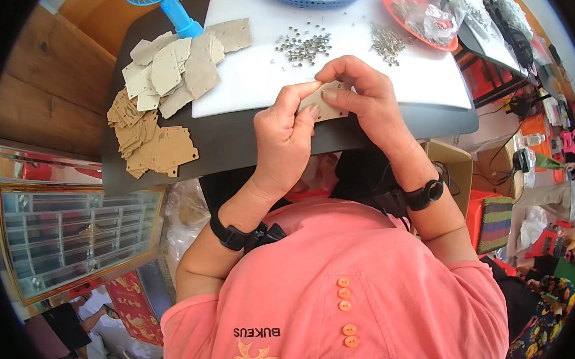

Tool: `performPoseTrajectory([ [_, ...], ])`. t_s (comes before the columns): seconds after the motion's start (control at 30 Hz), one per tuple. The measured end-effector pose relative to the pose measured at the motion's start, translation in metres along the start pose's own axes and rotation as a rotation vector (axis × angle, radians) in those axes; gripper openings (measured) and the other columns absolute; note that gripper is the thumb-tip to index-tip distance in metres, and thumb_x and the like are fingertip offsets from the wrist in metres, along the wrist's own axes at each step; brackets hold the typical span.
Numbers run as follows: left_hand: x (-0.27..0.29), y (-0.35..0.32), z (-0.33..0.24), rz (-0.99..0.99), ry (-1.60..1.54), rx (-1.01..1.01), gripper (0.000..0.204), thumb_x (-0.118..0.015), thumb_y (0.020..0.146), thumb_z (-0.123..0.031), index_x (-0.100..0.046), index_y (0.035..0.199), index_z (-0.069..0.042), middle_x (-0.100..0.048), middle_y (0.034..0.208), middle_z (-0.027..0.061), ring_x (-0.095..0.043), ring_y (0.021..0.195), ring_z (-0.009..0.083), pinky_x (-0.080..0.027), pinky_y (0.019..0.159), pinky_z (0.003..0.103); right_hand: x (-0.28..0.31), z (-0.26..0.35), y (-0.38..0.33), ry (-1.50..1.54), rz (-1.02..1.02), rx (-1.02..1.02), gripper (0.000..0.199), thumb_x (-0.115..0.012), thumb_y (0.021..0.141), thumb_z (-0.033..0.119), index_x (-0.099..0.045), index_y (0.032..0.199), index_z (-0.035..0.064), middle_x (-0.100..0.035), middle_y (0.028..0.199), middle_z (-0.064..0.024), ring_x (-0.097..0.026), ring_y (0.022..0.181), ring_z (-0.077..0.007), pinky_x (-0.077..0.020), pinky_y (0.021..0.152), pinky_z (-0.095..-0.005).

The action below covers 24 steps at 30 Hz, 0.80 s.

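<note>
Both my hands pinch one tan card piece point(323, 103) above table point(232, 140) front edge: left hand point(283, 137) grips lower edge, right hand point(363, 96) top. Fitting step, I judge. Next: take metal studs point(304, 47) from white board point(261, 76).

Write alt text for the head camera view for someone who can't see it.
Both hands, left hand and right hand, pinch a small tan card piece over a white board, with scattered metal studs beyond and stacks of tan cards to the left.

A small flat beige card piece point(326, 105), thin and notched at its edge, sits pinched level between both grips, mostly hidden.
</note>
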<state>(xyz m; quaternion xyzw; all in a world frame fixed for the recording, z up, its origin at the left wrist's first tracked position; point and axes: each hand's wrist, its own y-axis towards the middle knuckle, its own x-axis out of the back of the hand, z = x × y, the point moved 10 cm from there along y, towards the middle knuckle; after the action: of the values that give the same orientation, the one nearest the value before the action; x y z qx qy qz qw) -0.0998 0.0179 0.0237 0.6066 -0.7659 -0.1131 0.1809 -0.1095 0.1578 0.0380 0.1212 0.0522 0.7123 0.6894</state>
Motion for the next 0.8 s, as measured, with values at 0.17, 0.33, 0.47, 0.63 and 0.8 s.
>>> performPoseTrajectory([
  [0.17,-0.002,0.003,-0.007,-0.048,-0.194,0.103,0.024,-0.061,0.093,0.0,-0.063,0.117,0.0,-0.064,0.081,0.0022,-0.056,0.064,0.006,-0.042,0.055,0.02,0.008,0.002,-0.004,0.025,-0.032,0.026,0.014,-0.064,0.083,0.001,-0.064,0.097,0.0017,-0.064,0.084,-0.0006,-0.056,0.077,-0.009,-0.0471,0.071,-0.0246],
  [0.33,-0.007,0.001,0.009,0.025,-0.277,0.243,0.019,-0.062,0.093,0.001,-0.063,0.111,0.001,-0.066,0.083,0.0034,-0.056,0.062,0.006,-0.041,0.051,0.019,0.018,-0.004,-0.011,0.164,-0.114,-0.042,0.011,-0.062,0.086,0.001,-0.064,0.097,0.0007,-0.063,0.084,-0.0002,-0.055,0.077,-0.0067,-0.0458,0.069,-0.0227],
  [0.47,-0.002,0.003,-0.007,-0.034,-0.127,0.036,0.015,-0.062,0.093,0.0,-0.064,0.108,0.001,-0.067,0.083,0.0032,-0.055,0.06,0.0047,-0.039,0.05,0.019,0.016,0.002,-0.017,0.171,-0.12,-0.048,0.012,-0.061,0.086,-0.001,-0.064,0.097,0.0008,-0.063,0.084,-0.0003,-0.055,0.077,-0.0071,-0.0458,0.069,-0.0228],
  [0.63,-0.01,0.002,-0.008,0.022,-0.034,0.004,0.014,-0.062,0.093,0.0,-0.065,0.107,0.002,-0.066,0.084,0.0019,-0.053,0.061,0.0037,-0.04,0.051,0.018,0.022,0.021,-0.024,-0.311,-0.215,0.178,0.013,-0.059,0.083,-0.003,-0.065,0.094,-0.0006,-0.064,0.081,-0.0058,-0.057,0.073,-0.0092,-0.0479,0.065,-0.0255],
  [0.8,-0.017,0.005,-0.005,0.07,-0.054,0.016,0.02,-0.059,0.095,0.0,-0.062,0.114,0.002,-0.068,0.086,0.0039,-0.051,0.062,0.0039,-0.042,0.055,0.018,0.03,0.001,-0.021,-0.166,-0.258,0.088,0.017,-0.058,0.081,-0.004,-0.066,0.095,0.0001,-0.066,0.077,-0.0108,-0.062,0.069,-0.0161,-0.0495,0.064,-0.0275],
])
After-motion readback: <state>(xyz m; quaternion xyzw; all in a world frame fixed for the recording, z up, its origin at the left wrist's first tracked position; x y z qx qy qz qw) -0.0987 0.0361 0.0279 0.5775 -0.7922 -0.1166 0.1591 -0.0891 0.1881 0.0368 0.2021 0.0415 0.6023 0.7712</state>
